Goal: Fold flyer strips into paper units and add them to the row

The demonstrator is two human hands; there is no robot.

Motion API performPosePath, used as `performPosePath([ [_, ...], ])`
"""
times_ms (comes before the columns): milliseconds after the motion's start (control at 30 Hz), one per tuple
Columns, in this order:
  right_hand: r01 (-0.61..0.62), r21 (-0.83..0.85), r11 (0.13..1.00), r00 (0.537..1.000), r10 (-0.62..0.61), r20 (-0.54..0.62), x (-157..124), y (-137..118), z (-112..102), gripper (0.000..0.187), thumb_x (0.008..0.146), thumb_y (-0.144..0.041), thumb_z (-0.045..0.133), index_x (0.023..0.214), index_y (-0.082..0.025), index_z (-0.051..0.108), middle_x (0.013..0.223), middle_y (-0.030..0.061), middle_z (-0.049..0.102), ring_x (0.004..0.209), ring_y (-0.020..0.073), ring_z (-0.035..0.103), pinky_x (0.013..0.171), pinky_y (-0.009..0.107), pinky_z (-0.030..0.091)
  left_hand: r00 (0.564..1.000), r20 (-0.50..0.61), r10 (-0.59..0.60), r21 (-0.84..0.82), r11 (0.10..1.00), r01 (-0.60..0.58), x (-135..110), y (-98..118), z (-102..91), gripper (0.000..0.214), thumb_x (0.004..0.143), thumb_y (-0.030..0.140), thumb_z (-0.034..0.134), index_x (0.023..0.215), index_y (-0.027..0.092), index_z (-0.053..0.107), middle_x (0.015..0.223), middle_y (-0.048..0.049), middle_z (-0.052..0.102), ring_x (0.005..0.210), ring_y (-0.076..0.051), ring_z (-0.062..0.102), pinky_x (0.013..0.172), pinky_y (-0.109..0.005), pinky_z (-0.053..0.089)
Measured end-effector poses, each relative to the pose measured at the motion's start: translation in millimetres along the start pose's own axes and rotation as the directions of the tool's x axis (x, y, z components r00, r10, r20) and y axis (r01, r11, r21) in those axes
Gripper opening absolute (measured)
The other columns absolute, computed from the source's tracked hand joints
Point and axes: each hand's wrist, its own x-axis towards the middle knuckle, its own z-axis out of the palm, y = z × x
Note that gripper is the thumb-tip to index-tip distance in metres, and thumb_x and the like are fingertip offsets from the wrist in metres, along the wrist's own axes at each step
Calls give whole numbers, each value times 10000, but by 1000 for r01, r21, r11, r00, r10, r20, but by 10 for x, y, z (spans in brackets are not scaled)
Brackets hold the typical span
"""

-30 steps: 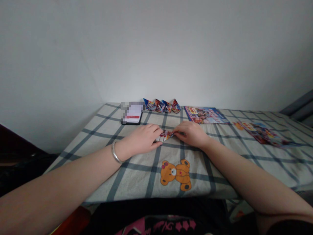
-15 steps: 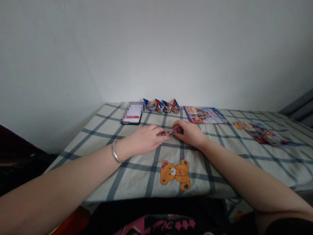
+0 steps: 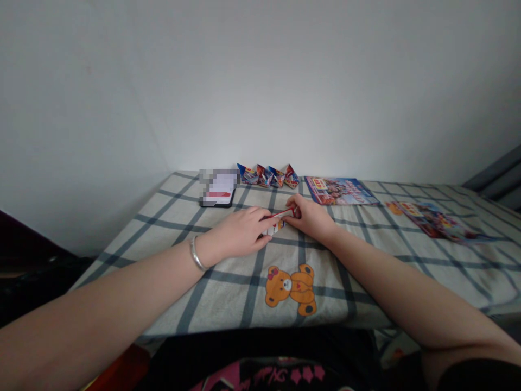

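A small folded piece of printed paper (image 3: 278,220) in red and white lies on the checked sheet (image 3: 228,271) between my two hands. My left hand (image 3: 241,233), with a silver bangle on its wrist, rests knuckles up and pinches the paper's left end. My right hand (image 3: 310,218) is curled over the paper's right end, its fingertips pressed on the raised edge. Most of the paper is hidden under the fingers.
Several folded paper shapes (image 3: 268,176) stand in a row by the wall. A phone (image 3: 218,193) lies left of them. A printed booklet (image 3: 340,190) and another leaflet (image 3: 435,225) lie to the right. An orange bear print (image 3: 291,288) marks the sheet near me.
My right hand has slid left and slightly away from me, closer to my left hand. The paper's near edge has lifted and folded over, so less of it shows.
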Motion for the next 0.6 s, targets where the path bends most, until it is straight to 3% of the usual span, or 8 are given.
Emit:
performPosePath([
  [133, -13, -45, 999, 1000, 14, 9, 22, -30, -3, 260, 821, -332, 691, 1000, -211, 548, 813, 15, 669, 685, 163, 609, 596, 251, 383, 999, 4, -41, 32, 999, 41, 26, 45, 10, 501, 903, 416, 549, 1345, 182, 505, 1184, -117, 572, 1077, -259, 537, 921, -384, 469],
  [300, 8, -38, 999, 1000, -8, -3, 10, -41, -35, 246, 826, -301, 681, 1019, -206, 563, 814, 13, 663, 679, 155, 603, 596, 247, 394, 998, 0, -67, 70, 995, 67, 61, 95, 3, 445, 907, 387, 534, 1299, 178, 539, 1155, -111, 583, 1032, -247, 537, 893, -368, 462],
  [467, 181, -96, 979, 983, -180, 15, -63, 14, -120, 54, 849, -202, 635, 892, -220, 662, 1102, 39, 650, 850, 152, 639, 658, 241, 449, 1000, 7, -28, 85, 996, 27, 48, 60, -8, 359, 915, 332, 526, 1235, 184, 591, 1155, -102, 592, 1049, -253, 533, 909, -375, 459],
  [600, 228, -167, 959, 973, -228, 16, -90, 60, -146, 133, 888, -259, 617, 937, -275, 740, 1244, 22, 619, 911, 164, 658, 712, 266, 494, 999, -28, 18, 42, 999, -17, 46, 10, 15, 333, 938, 304, 502, 1224, 168, 604, 1196, -96, 610, 1081, -247, 537, 964, -388, 442],
])
